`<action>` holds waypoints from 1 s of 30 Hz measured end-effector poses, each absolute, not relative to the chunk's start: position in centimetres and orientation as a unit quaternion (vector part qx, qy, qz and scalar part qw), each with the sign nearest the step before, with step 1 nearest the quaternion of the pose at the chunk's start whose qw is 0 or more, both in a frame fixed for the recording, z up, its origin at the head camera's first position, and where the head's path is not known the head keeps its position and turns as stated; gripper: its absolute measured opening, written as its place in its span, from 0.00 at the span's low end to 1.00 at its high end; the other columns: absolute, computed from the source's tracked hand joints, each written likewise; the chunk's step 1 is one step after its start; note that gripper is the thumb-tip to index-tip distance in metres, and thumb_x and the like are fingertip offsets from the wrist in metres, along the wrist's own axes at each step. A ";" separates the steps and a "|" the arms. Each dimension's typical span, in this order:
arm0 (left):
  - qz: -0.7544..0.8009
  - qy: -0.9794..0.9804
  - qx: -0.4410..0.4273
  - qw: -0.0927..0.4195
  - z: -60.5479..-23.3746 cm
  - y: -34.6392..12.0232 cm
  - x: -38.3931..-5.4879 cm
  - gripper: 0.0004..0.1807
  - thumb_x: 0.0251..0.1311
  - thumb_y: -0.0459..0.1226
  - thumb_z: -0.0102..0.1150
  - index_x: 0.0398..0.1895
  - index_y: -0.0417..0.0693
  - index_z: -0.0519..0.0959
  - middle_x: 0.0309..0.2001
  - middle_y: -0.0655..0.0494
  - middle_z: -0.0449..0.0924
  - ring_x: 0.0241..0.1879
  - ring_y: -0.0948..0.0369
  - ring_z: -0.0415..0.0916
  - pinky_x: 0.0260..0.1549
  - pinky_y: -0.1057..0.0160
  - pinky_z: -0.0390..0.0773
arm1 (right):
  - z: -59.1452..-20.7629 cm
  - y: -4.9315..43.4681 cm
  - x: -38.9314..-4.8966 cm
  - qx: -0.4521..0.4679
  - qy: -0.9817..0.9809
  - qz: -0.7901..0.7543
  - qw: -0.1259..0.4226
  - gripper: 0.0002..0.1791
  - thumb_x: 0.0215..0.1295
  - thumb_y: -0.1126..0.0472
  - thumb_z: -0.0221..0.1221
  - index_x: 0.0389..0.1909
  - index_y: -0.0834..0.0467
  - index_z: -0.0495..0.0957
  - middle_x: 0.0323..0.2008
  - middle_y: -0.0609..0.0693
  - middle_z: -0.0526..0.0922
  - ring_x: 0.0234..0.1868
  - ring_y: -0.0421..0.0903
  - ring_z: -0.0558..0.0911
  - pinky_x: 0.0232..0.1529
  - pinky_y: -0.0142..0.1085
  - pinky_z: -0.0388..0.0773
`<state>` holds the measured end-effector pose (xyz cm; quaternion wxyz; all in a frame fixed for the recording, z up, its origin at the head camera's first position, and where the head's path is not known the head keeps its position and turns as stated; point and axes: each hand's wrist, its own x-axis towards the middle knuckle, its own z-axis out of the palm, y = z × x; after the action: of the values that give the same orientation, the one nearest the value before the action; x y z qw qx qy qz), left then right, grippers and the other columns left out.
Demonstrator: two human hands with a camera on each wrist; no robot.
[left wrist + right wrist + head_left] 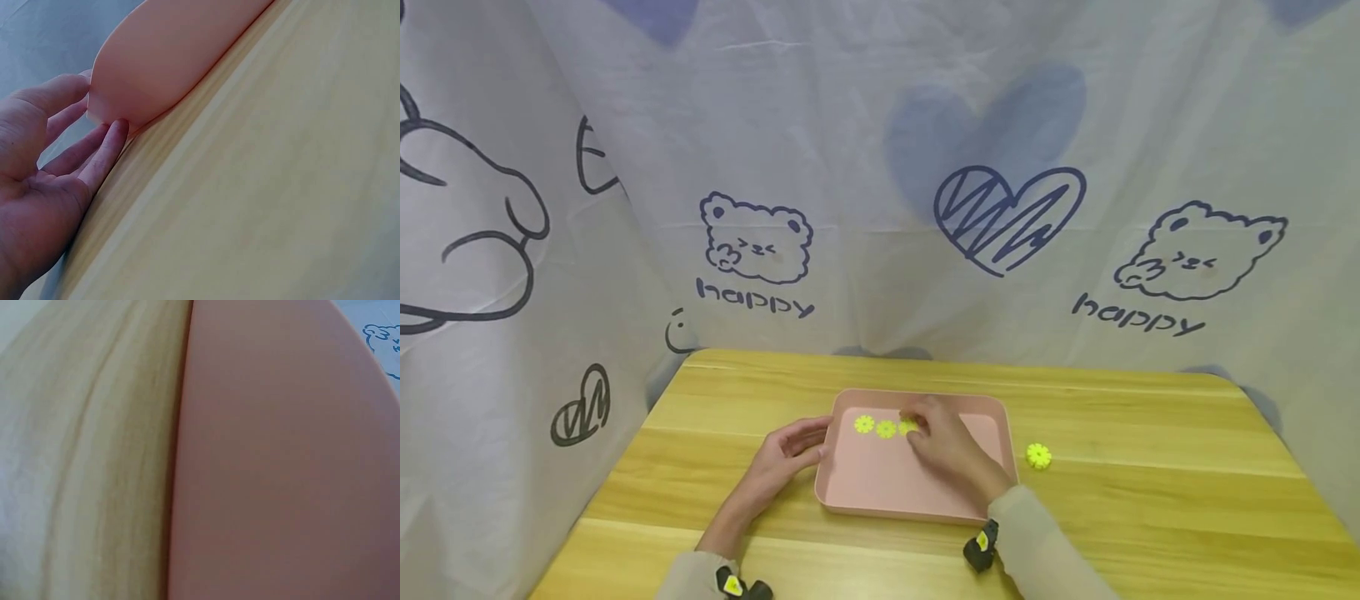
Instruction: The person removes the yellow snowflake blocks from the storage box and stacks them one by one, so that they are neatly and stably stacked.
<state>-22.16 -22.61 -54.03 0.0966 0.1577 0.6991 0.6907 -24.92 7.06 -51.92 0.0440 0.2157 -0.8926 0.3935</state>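
A pink tray (880,483) lies on the wooden table, and its left side is touched by the fingers of my left hand (782,458). In the left wrist view those fingers (109,147) lie loosely bent against the outer wall of the tray. Inside the tray, two yellow notched plastic discs (886,429) lie side by side near the far edge. My right hand (946,442) reaches over the tray and pinches a third yellow disc (906,427) beside them, partly hidden by the fingers. The right wrist view has only the tray's outer wall (281,456) and wood.
Another yellow notched piece (1038,456), thicker-looking, lies on the table just right of the tray. Beyond the table's far edge hangs a white curtain (865,167) with bear and heart drawings. More curtain runs down the left side.
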 end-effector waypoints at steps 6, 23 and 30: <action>0.692 0.697 0.158 0.100 -53.9 -22.5 -22.2 0.28 0.69 0.29 0.63 0.70 0.33 0.70 0.69 0.35 0.71 0.69 0.40 0.68 0.61 0.63 0.77 | -51.9 7.2 -24.7 0.198 -0.900 0.388 0.028 0.11 0.60 0.73 0.67 0.44 0.68 0.85 0.36 0.55 0.77 0.36 0.48 0.74 0.37 0.38 0.75; 0.692 0.698 0.155 0.101 -53.9 -22.6 -22.2 0.27 0.70 0.28 0.62 0.71 0.33 0.70 0.69 0.35 0.70 0.69 0.40 0.68 0.61 0.63 0.77 | -51.0 7.9 -24.2 0.198 -0.900 0.388 -0.026 0.10 0.63 0.71 0.64 0.42 0.58 0.76 0.28 0.49 0.73 0.30 0.43 0.71 0.31 0.36 0.71; 0.688 0.703 0.154 0.100 -53.9 -22.6 -22.2 0.28 0.70 0.29 0.62 0.71 0.33 0.70 0.69 0.35 0.70 0.69 0.40 0.68 0.61 0.62 0.78 | -50.8 8.7 -23.5 0.197 -0.866 0.457 -0.049 0.10 0.70 0.74 0.57 0.49 0.64 0.77 0.31 0.52 0.79 0.26 0.44 0.81 0.27 0.33 0.82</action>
<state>-22.17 -22.63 -53.94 0.1001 0.1538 0.7025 0.6876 -23.50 8.67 -50.78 -0.0488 0.1970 -0.8661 0.4567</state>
